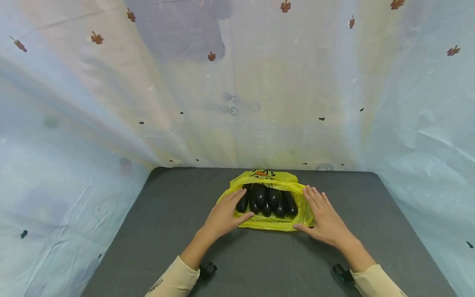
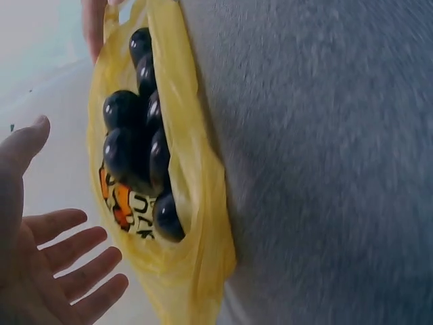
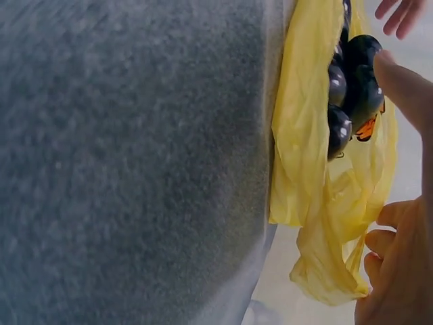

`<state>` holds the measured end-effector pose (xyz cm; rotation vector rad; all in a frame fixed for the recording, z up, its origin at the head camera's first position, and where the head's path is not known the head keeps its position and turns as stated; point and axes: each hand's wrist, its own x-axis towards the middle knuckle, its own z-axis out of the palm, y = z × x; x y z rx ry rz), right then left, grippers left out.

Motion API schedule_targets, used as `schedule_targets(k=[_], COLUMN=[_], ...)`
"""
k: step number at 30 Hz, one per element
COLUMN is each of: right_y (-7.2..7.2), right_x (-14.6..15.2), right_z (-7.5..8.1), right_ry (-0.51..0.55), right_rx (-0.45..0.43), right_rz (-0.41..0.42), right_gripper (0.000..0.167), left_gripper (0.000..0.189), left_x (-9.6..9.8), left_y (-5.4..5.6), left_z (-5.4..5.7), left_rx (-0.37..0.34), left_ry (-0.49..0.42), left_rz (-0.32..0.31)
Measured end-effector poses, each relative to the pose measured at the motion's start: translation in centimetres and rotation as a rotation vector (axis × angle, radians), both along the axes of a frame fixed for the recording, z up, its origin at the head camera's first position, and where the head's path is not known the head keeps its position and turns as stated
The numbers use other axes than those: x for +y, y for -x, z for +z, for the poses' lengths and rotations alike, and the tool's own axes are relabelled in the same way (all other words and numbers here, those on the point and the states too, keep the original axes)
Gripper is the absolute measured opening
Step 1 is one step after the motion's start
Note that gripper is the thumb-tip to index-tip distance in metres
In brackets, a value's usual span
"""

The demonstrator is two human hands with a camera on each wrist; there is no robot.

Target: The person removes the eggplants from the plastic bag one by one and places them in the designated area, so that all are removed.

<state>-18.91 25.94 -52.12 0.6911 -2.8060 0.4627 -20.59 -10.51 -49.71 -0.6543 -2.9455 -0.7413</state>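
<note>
A yellow plastic bag (image 1: 267,225) lies on the grey surface with its mouth spread toward me. Several glossy, dark eggplants (image 1: 261,196) are packed inside it. My left hand (image 1: 222,216) is at the bag's left side, fingers extended and thumb spread; the left wrist view shows this hand (image 2: 61,264) with nothing in its grasp. On the opposite side, my right hand (image 1: 328,220) has its fingers reaching along the bag's edge. Fingertips (image 3: 379,240) of that hand touch or nearly touch the yellow plastic in the right wrist view.
The dark grey table (image 1: 167,206) extends on both sides of the bag and in front of it. Pale patterned sheeting (image 1: 259,103) hangs behind the table and along its left and right sides. Dark straps (image 1: 208,270) are at the wrists.
</note>
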Motion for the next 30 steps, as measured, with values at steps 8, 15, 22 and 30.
schedule_targets(k=[8,15,22,30], right_y=[0.4,0.9,1.1,1.2], right_x=[-0.5,-0.6,-0.8,-0.8], right_z=[-0.2,-0.7,-0.9,-1.1], right_ry=[-0.029,-0.039,-0.029,-0.038], right_rx=[-0.034,-0.069,-0.05,-0.05], right_rz=[-0.017,-0.018,-0.013,-0.007], right_gripper=[0.128,0.131,0.129,0.127], left_gripper=[0.083,0.076,0.075,0.07], left_x=[1.6,3.2,4.3,5.2], left_y=[0.2,0.7,1.3,2.0], left_z=[-0.3,-0.7,-0.9,-1.1], left_rx=[-0.048,-0.087,-0.097,-0.107], left_ry=[-0.096,-0.166,-0.227,-0.253], left_rz=[0.008,0.063,0.089,0.129])
